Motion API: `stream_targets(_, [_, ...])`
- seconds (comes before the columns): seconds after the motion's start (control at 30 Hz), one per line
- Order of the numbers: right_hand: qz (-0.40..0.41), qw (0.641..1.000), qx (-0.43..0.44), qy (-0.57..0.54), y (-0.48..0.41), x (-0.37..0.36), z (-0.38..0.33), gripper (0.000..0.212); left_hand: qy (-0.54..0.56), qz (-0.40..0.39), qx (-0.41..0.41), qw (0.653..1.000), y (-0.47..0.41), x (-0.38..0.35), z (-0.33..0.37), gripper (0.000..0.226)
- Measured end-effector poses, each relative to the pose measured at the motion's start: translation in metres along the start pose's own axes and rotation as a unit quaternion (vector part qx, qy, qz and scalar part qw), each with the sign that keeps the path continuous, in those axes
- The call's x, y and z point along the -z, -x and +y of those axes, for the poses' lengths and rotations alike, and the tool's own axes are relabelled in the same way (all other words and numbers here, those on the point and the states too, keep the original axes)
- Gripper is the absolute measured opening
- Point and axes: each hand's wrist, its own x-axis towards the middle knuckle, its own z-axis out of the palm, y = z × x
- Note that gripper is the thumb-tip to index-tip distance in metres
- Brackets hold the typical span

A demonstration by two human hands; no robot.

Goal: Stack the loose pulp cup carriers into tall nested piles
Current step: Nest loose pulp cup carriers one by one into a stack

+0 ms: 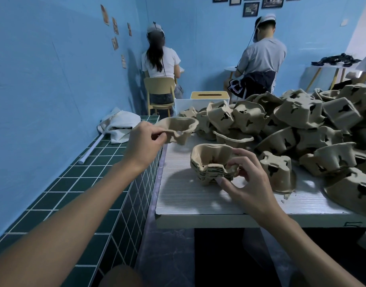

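Gripping with right hand (pixel 250 183) a short nested pile (pixel 211 168), low at front of table (pixel 188 199). Pinching by rim with left hand (pixel 142 143) one loose carrier (pixel 178 129), cups up, raised left of pile. Likely mid-stacking, early, judging by big heap (pixel 302 125) behind. Next: swing across, align cups, press down.
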Motion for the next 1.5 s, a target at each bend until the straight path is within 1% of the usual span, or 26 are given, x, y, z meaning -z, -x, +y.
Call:
stream_targets(0.07, [0.004,1.0,-0.004,-0.001,0.0,-0.001,-0.001,0.04,0.03,0.024,-0.019,0.999,0.004,-0.002,0.021,0.018])
stream_targets(0.13, [0.009,1.0,-0.025,-0.014,0.0,-0.002,-0.002,0.056,0.052,0.022,-0.047,0.997,0.012,-0.006,0.042,0.017])
stream_targets(0.2, [0.014,0.999,-0.042,-0.027,0.0,-0.002,-0.005,0.078,0.062,0.004,-0.073,0.995,0.023,-0.012,0.058,0.017])
stream_targets(0.27, [0.016,0.999,-0.042,-0.024,0.0,-0.003,-0.004,0.097,0.057,-0.024,-0.083,0.995,0.033,-0.018,0.069,0.018])
stream_targets(0.33, [0.015,0.998,-0.051,-0.027,0.0,-0.003,-0.003,0.107,0.032,-0.051,-0.075,0.995,0.04,-0.023,0.073,0.019])
stream_targets(0.37, [0.018,0.998,-0.054,-0.03,0.0,-0.003,-0.004,0.109,0.016,-0.063,-0.068,0.996,0.043,-0.025,0.074,0.02])
stream_targets(0.43, [0.03,0.998,-0.049,-0.017,-0.001,-0.001,-0.003,0.103,-0.003,-0.087,-0.064,0.994,0.048,-0.024,0.072,0.032])
stream_targets(0.53, [0.033,0.998,-0.047,0.013,-0.002,0.0,-0.003,0.088,-0.01,-0.113,-0.079,0.99,0.053,-0.02,0.069,0.054])
stream_targets(0.6, [0.023,0.998,-0.05,0.031,-0.003,0.0,-0.001,0.079,-0.005,-0.122,-0.075,0.99,0.053,-0.019,0.065,0.057])
stream_targets(0.73, [0.023,0.997,-0.055,0.054,-0.005,-0.001,-0.001,0.068,-0.001,-0.151,-0.07,0.986,0.053,-0.024,0.056,0.038])
stream_targets(0.8, [0.031,0.997,-0.05,0.057,-0.005,-0.001,-0.001,0.064,0.025,-0.145,-0.081,0.986,0.048,-0.024,0.056,0.031])
stream_targets(0.87, [0.041,0.996,-0.047,0.058,-0.005,-0.002,-0.002,0.061,0.035,-0.14,-0.09,0.985,0.031,-0.025,0.059,0.026])
stream_targets(1.0, [0.053,0.996,-0.05,0.051,-0.007,-0.001,-0.003,0.059,0.01,-0.14,-0.072,0.987,-0.029,-0.043,0.058,0.017])
stream_targets(1.1, [0.039,0.998,-0.051,0.027,-0.006,0.001,-0.004,0.058,-0.022,-0.156,-0.054,0.986,-0.072,-0.068,0.053,0.017])
stream_targets(1.2, [0.027,0.999,-0.042,0.021,-0.005,0.0,0.0,0.058,-0.008,-0.162,-0.004,0.987,-0.101,-0.092,0.048,0.018])
stream_targets(1.37, [0.032,0.998,-0.038,0.036,-0.007,-0.001,0.007,0.06,0.016,-0.162,0.017,0.986,-0.114,-0.113,0.046,0.01])
stream_targets(1.5, [0.035,0.999,-0.032,0.022,-0.006,0.0,0.005,0.057,0.045,-0.13,0.042,0.99,-0.114,-0.117,0.052,0.012])
